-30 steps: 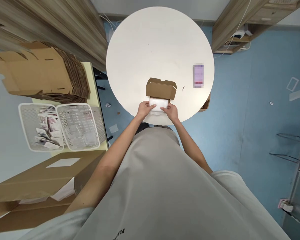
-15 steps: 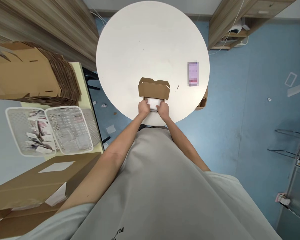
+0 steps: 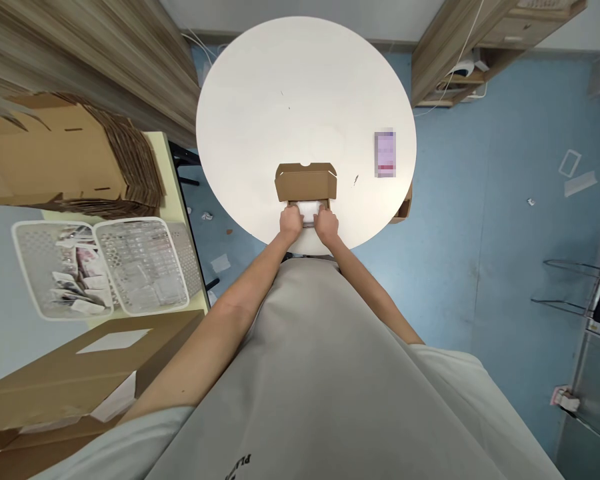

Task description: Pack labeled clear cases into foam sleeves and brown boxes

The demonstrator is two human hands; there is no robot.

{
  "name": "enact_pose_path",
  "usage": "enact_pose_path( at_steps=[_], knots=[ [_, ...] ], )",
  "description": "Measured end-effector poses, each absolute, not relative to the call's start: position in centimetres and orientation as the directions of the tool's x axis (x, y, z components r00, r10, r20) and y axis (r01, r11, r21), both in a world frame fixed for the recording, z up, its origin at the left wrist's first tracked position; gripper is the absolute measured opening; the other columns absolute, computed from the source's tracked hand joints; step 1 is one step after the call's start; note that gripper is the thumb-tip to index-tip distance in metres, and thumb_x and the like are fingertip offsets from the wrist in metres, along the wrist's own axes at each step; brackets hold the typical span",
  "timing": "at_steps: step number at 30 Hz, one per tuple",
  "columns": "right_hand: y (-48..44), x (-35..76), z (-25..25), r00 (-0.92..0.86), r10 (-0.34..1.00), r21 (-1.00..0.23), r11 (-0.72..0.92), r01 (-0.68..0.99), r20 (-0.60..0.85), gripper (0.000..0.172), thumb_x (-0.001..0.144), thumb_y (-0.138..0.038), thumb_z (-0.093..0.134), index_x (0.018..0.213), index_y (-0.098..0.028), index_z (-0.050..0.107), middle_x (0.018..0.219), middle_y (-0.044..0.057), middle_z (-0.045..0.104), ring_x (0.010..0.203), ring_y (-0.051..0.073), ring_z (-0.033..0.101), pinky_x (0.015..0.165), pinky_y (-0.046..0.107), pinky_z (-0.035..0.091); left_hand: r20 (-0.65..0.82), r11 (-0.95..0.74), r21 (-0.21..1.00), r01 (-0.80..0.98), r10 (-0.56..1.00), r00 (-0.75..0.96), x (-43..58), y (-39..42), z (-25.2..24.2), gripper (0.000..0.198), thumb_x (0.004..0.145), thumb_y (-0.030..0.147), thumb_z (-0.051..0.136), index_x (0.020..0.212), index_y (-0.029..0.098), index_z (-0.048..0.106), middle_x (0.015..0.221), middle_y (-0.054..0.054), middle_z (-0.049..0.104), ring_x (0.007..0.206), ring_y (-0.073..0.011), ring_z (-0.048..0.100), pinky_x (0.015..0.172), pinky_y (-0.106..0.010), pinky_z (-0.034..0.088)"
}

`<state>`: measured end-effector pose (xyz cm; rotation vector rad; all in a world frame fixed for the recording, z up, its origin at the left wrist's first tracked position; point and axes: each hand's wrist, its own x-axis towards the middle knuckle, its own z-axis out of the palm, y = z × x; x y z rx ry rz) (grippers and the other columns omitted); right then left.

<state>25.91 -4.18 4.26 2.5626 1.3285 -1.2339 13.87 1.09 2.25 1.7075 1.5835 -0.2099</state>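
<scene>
Head view: your left hand point(image 3: 292, 223) and right hand point(image 3: 326, 225) are curled at opposite ends of the small carton point(image 3: 306, 191), apparently to steady it evenly; whether they grip or merely press the white packet point(image 3: 309, 211) inside, I cannot tell. Carton placed at the counter's point(image 3: 300, 80) near edge, probably for reach. Lid point(image 3: 306, 179) open, plain brown, notched; packet pale.

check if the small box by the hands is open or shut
Open: the small box has its lid folded back, white item showing inside.
</scene>
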Motion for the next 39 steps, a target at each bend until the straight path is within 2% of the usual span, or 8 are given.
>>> enact_pose_path(
  at_steps=[6, 11, 14, 17, 29, 32, 37, 39],
  knots=[
    [-5.2, 29.3, 7.4, 0.397, 0.738, -0.378, -0.639, 0.67, -0.545, 0.031, 0.115, -0.045, 0.055, 0.117, -0.019, 0.071, 0.115, 0.019, 0.081, 0.114, 0.036, 0.076, 0.103, 0.047, 0.058, -0.528, 0.155, 0.52, 0.84, 0.832, 0.173, 8.9, 1.8, 4.8, 0.019, 0.101, 0.033, 0.07, 0.112, 0.02, 0.079, 0.115, -0.017, 0.081, 0.119, -0.0404, 0.074, 0.111, -0.052, 0.052],
    [-3.8, 34.2, 8.0, 0.498, 0.808, -0.578, -0.58, 0.574, -0.316, 0.043, 0.11, -0.045, 0.062, 0.137, -0.014, 0.07, 0.138, 0.021, 0.077, 0.131, 0.035, 0.07, 0.115, 0.05, 0.055, -0.402, 0.248, 0.618, 0.746, 0.915, 0.029, 6.2, 6.1, 5.5, 0.055, 0.096, 0.029, 0.079, 0.147, 0.013, 0.066, 0.143, -0.018, 0.071, 0.123, -0.0322, 0.071, 0.113, -0.044, 0.052],
    [-1.5, 35.1, 7.3, 0.444, 0.832, -0.682, -0.537, 0.496, -0.332, 0.05, 0.104, -0.04, 0.069, 0.146, -0.012, 0.067, 0.149, 0.023, 0.073, 0.133, 0.034, 0.071, 0.118, 0.05, 0.056, -0.447, 0.294, 0.69, 0.662, 0.892, 0.069, 7.1, 8.3, 5.6, 0.067, 0.094, 0.019, 0.078, 0.157, 0.009, 0.059, 0.149, -0.02, 0.069, 0.122, -0.0298, 0.072, 0.109, -0.041, 0.055],
    [0.0, 34.4, 6.8, 0.384, 0.852, -0.746, -0.506, 0.432, -0.356, 0.054, 0.104, -0.038, 0.069, 0.152, -0.013, 0.065, 0.152, 0.021, 0.072, 0.125, 0.029, 0.076, 0.117, 0.048, 0.058, -0.471, 0.319, 0.748, 0.582, 0.873, 0.126, 8.2, 9.0, 5.8, 0.073, 0.093, 0.014, 0.073, 0.164, 0.014, 0.055, 0.15, -0.016, 0.07, 0.113, -0.0264, 0.076, 0.101, -0.039, 0.059],
    [0.5, 32.8, 6.1, 0.432, 0.809, -0.785, -0.545, 0.295, -0.399, 0.08, 0.101, -0.044, 0.071, 0.17, -0.013, 0.044, 0.132, 0.015, 0.081, 0.127, 0.028, 0.075, 0.12, 0.046, 0.056, -0.428, 0.247, 0.799, 0.548, 0.874, 0.23, 9.3, 8.7, 5.6, 0.08, 0.097, 0.016, 0.07, 0.172, 0.015, 0.045, 0.16, -0.019, 0.064, 0.117, -0.0272, 0.077, 0.112, -0.042, 0.057],
    [0.9, 33.3, 5.3, 0.417, 0.822, -0.808, -0.521, 0.276, -0.387, 0.073, 0.101, -0.05, 0.073, 0.163, -0.017, 0.053, 0.129, 0.014, 0.081, 0.125, 0.03, 0.075, 0.12, 0.048, 0.056, -0.406, 0.22, 0.821, 0.527, 0.873, 0.269, 9.7, 9.2, 5.4, 0.079, 0.097, 0.018, 0.069, 0.172, 0.02, 0.045, 0.16, -0.017, 0.066, 0.119, -0.0272, 0.077, 0.112, -0.043, 0.059],
    [1.2, 34.0, 4.9, 0.438, 0.837, -0.832, -0.475, 0.286, -0.328, 0.058, 0.1, -0.061, 0.074, 0.143, -0.024, 0.062, 0.155, 0.017, 0.067, 0.124, 0.031, 0.075, 0.117, 0.049, 0.058, -0.4, 0.229, 0.835, 0.501, 0.877, 0.265, 10.3, 10.1, 5.5, 0.076, 0.097, 0.02, 0.069, 0.17, 0.019, 0.047, 0.157, -0.018, 0.068, 0.119, -0.0281, 0.077, 0.112, -0.046, 0.06],
    [1.6, 34.2, 4.9, 0.45, 0.834, -0.846, -0.465, 0.261, -0.32, 0.051, 0.099, -0.061, 0.074, 0.134, -0.024, 0.064, 0.155, 0.016, 0.067, 0.128, 0.031, 0.074, 0.115, 0.048, 0.059, -0.421, 0.261, 0.83, 0.492, 0.873, 0.247, 10.6, 10.6, 5.7, 0.074, 0.098, 0.022, 0.069, 0.169, 0.017, 0.049, 0.154, -0.019, 0.069, 0.121, -0.0284, 0.076, 0.113, -0.047, 0.059]
  ],
)
